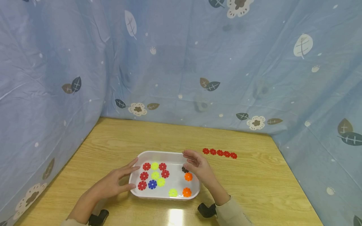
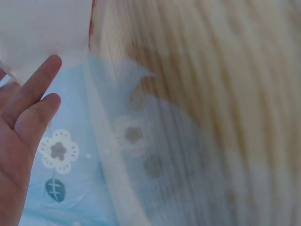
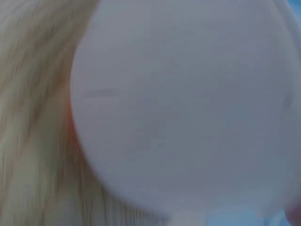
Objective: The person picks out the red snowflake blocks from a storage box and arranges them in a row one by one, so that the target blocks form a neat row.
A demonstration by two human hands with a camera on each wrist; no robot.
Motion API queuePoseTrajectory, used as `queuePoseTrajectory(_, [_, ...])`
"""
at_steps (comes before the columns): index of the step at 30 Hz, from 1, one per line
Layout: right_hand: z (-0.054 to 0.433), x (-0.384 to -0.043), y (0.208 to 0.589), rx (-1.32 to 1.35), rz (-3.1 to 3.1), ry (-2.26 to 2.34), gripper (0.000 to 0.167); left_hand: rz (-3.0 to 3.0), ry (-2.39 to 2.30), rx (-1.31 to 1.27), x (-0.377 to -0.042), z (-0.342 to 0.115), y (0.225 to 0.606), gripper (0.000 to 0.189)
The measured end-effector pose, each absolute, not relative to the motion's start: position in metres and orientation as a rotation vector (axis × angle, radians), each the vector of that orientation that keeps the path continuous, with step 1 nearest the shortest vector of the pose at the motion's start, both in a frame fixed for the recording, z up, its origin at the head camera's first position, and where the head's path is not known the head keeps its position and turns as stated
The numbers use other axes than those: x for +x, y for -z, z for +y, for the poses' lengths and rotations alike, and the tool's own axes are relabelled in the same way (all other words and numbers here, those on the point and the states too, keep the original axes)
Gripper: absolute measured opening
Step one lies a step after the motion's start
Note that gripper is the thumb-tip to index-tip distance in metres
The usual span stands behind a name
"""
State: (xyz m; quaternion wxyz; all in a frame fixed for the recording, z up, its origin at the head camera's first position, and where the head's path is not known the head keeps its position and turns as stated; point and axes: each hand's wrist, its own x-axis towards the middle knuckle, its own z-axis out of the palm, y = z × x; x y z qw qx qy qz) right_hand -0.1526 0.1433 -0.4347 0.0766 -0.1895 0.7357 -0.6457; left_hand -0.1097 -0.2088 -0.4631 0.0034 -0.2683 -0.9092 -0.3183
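Observation:
A white plastic tray (image 1: 167, 198) lies on the wooden table, holding several notched plastic discs in two loose areas. Red discs (image 1: 144, 176), yellow discs (image 1: 155, 175) and a blue disc (image 1: 152, 184) are on its left half. Towards the right are orange discs (image 1: 188, 176), another yellow one and a black disc (image 1: 185, 169), which the right hand partly hides. My left hand (image 1: 114, 182) touches the tray's left end with spread, fairly straight fingers. At the right end, my right hand (image 1: 200, 169) hovers over the rim, fingers loosely bent, no disc visible in them.
Several red discs (image 1: 220, 153) form a slanting row on the table (image 1: 254, 182), right of and behind the tray. A blue patterned curtain (image 1: 175, 62) encloses the table's back and sides. The right wrist view is mostly filled by the blurred white tray (image 3: 178, 103).

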Motion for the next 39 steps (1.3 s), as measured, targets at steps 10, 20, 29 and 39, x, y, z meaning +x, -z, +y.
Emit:
queuePoseTrajectory(10, [0.096,-0.155,0.431,-0.593,2.213,1.843,0.046,-2.831,1.009,-0.860,-0.109,-0.209,0.462,0.058])
queuePoseTrajectory(20, [0.074,-0.168,0.455,-0.453,2.320,1.638,0.042,-2.883,1.057,-0.841,-0.110,-0.209,0.461,0.059])
queuePoseTrajectory(29, [0.075,-0.167,0.461,-0.421,2.418,1.439,0.039,-2.889,1.051,-0.812,-0.109,-0.208,0.460,0.059])
queuePoseTrajectory(39, [0.071,-0.166,0.465,-0.472,2.524,1.225,0.033,-2.884,1.046,-0.809,-0.110,-0.209,0.462,0.059])
